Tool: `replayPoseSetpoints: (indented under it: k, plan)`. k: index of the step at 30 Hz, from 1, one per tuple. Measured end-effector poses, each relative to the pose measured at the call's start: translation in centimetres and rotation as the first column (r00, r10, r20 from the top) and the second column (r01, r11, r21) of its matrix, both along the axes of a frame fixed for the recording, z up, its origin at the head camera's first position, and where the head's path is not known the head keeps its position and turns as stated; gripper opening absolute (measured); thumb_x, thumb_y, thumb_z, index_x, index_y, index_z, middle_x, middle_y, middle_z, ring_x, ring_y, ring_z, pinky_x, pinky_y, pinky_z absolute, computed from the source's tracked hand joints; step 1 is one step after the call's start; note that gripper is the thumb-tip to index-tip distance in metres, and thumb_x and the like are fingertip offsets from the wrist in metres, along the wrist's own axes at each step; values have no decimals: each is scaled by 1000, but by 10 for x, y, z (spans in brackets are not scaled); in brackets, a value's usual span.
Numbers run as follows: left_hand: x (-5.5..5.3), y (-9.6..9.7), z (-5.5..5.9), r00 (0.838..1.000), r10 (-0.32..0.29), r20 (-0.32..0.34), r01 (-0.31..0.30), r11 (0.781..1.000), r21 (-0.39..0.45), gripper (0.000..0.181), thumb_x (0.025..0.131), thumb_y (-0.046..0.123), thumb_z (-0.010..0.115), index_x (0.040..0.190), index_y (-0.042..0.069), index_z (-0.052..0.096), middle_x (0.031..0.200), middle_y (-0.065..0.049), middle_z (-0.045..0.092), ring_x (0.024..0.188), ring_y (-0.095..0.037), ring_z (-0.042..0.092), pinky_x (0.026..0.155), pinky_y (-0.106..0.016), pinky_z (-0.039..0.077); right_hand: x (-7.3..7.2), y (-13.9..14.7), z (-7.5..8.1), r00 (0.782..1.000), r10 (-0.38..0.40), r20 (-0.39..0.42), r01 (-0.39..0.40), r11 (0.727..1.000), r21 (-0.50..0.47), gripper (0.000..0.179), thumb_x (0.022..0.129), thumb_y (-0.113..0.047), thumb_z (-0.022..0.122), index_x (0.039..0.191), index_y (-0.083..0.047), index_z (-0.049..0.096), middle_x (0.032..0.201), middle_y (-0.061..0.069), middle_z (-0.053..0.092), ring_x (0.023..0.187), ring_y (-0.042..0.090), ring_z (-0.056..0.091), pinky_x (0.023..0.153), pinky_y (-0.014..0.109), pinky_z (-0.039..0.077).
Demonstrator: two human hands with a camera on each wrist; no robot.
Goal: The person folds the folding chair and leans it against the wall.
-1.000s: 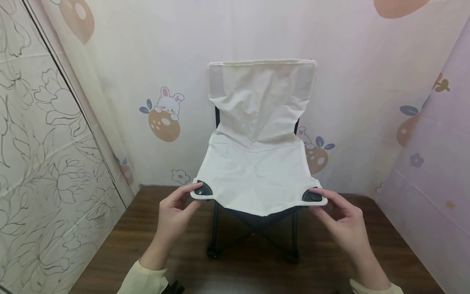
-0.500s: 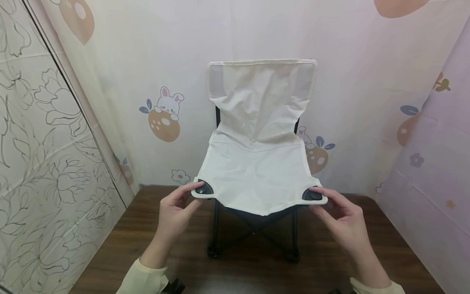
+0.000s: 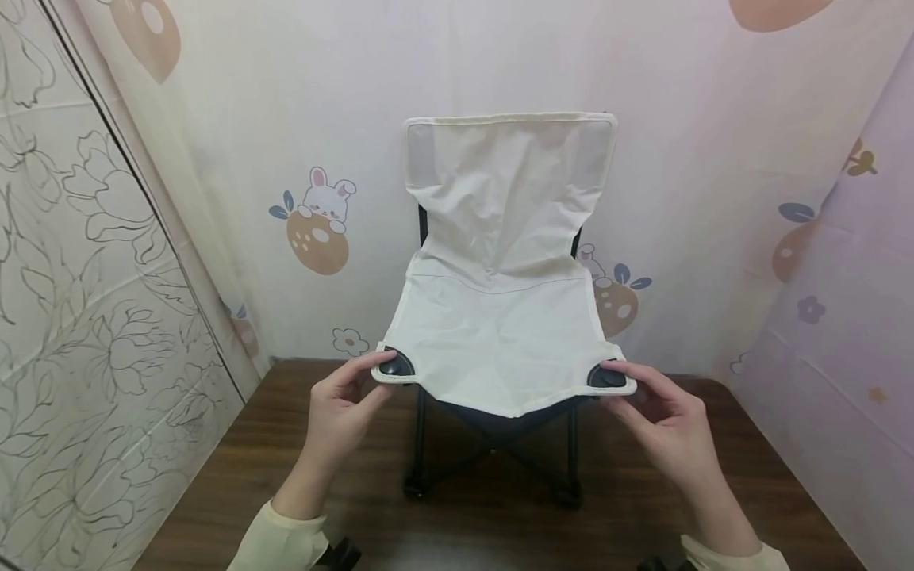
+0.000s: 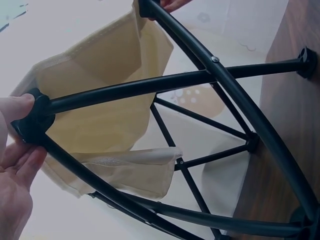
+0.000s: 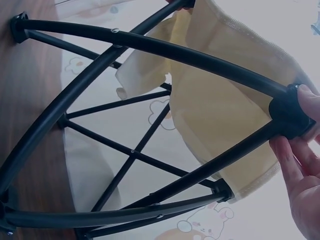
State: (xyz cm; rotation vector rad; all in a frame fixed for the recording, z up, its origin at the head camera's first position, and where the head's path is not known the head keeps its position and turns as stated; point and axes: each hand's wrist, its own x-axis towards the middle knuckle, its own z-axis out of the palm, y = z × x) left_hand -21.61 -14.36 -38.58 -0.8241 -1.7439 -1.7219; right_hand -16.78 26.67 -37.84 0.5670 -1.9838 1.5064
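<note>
A folding chair [image 3: 500, 333] with a cream fabric seat and back stands unfolded on a dark wooden surface. My left hand [image 3: 341, 412] pinches the seat's front left corner, fingers over the black corner patch and thumb below. At the front right corner, my right hand [image 3: 667, 424] grips in the same way. From beneath, the left wrist view shows the black corner joint [image 4: 36, 116] between thumb and fingers, where two tubes meet. The right wrist view shows the other corner joint [image 5: 291, 112] held likewise, with crossed black tubes [image 5: 200, 60] under the fabric.
The wooden tabletop [image 3: 236, 476] extends around the chair legs. Close behind the chair hangs a pale curtain [image 3: 343, 95] printed with rabbits and orange fruit. A panel with line-drawn flowers [image 3: 86, 277] borders the left side, and another pale curtain [image 3: 842, 333] borders the right.
Both hands keep their hold on the seat corners and the chair stays in place. The head view has shifted very slightly.
</note>
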Motion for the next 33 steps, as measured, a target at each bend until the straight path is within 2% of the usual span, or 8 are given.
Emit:
replayPoseSetpoints:
  k: [4,11,20,26,33]
  plan:
    - [-1,0,1,1000,4,0,-4,1000,-11,41,88,-25,75,125,-9,75,127,-30,73,121,-17,73,102,-32,59,0,0,1,1000,-9,3,9,1000,18,55,84,30,75,135,9,70,133,2,76,111,10,73,93,20,59]
    - [-3,0,3,1000,-4,-16,4,1000,-12,41,87,-26,75,124,-10,74,125,-30,74,120,-18,74,102,-33,59,2,-1,4,996,-86,32,82,993,87,54,87,25,77,137,5,71,134,-5,75,112,7,73,94,19,59]
    - [-5,1,2,1000,-6,-13,6,1000,-11,41,87,-25,76,124,-9,75,124,-28,75,119,-19,74,103,-34,59,2,-4,7,997,-60,39,59,997,48,54,86,27,76,136,7,70,134,-3,75,113,8,73,93,19,59]
    - [-5,2,4,1000,1,-2,-1,1000,-18,40,87,-25,76,124,-9,75,124,-26,76,120,-19,75,102,-35,60,2,-4,9,995,-88,45,84,993,85,54,87,24,77,137,5,70,135,-7,74,114,6,73,93,19,59]
    - [-5,2,4,1000,-7,-27,7,1000,-7,41,86,-26,76,124,-10,75,123,-27,75,118,-18,75,100,-32,60,1,-4,11,995,-89,39,85,991,100,54,87,24,78,137,4,71,135,-8,74,114,5,73,92,19,59]
